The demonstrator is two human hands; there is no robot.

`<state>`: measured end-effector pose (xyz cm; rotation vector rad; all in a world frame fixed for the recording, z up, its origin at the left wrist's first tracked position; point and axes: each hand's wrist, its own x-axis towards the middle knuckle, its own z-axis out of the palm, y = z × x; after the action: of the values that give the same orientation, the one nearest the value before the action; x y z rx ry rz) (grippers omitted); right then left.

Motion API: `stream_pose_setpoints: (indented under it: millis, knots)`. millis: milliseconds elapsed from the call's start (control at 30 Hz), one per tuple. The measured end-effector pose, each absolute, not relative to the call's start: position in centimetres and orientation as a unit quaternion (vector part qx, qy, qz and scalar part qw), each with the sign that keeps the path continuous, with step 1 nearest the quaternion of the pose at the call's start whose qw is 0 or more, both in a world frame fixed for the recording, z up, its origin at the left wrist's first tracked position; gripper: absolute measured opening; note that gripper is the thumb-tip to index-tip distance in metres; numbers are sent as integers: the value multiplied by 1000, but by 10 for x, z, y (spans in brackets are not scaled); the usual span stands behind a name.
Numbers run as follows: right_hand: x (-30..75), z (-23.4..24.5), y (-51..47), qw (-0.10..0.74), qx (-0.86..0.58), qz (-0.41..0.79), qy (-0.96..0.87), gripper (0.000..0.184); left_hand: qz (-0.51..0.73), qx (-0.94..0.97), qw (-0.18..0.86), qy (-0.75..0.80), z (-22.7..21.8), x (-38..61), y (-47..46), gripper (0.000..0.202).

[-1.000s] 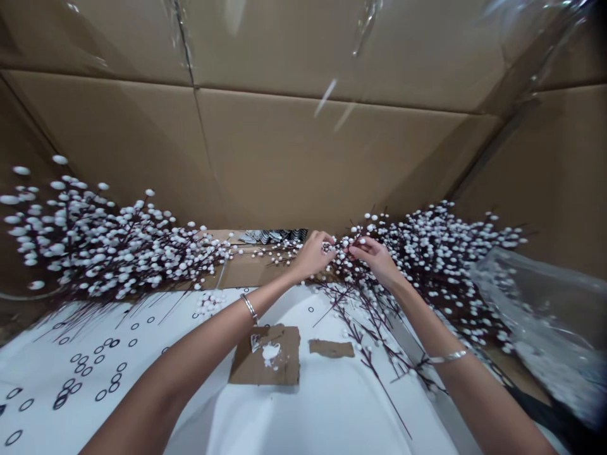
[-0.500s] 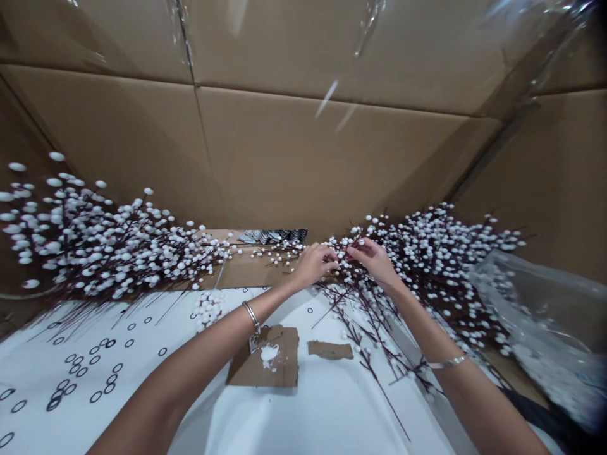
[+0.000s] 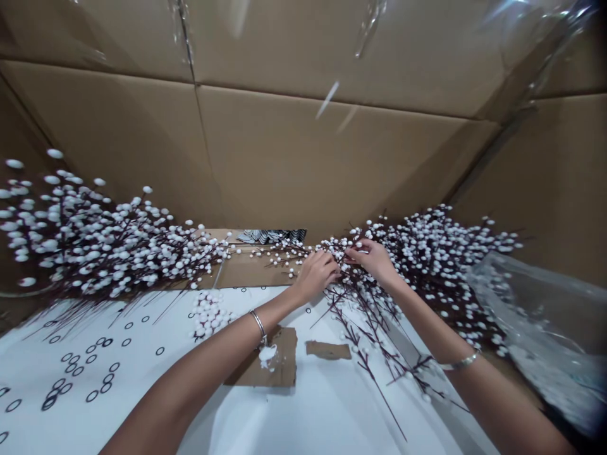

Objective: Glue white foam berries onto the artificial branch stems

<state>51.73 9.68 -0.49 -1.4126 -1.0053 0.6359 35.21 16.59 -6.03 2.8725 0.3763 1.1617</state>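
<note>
My left hand (image 3: pixel 315 275) and my right hand (image 3: pixel 374 259) meet at the middle of a long mass of artificial white-berry sprays on dark red stems. Both hands' fingers are pinched in among the berries and thin stems, close together. A dense bunch of sprays (image 3: pixel 436 272) spreads right of my right hand. Another bunch (image 3: pixel 109 243) extends far to the left of my left hand. Bare stems (image 3: pixel 365 354) hang below my hands over a white sheet (image 3: pixel 142 354). The exact stems in my fingers are hidden.
Cardboard walls (image 3: pixel 332 158) rise behind the sprays. Black rings dot the white sheet, which holds loose berries (image 3: pixel 208 314) and several cardboard scraps (image 3: pixel 260 360). A clear plastic bag (image 3: pixel 535 322) lies at right. Striped items (image 3: pixel 272 236) sit at the back.
My left hand has moved down and slightly right among the stems. My right hand has shifted little, and the whole view has drifted slightly.
</note>
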Motion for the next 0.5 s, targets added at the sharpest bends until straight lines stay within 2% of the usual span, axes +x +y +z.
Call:
stream_pose_setpoints:
  millis: [267, 400, 500]
  knots:
    - [514, 2, 94, 610, -623, 350, -341, 23, 364, 922, -2, 130, -76, 362, 162, 19]
    - [516, 4, 83, 615, -610, 397, -303, 13, 357, 925, 28, 130, -67, 355, 156, 18]
    - [521, 2, 79, 623, -601, 419, -275, 13, 369, 912, 56, 169, -55, 346, 149, 23]
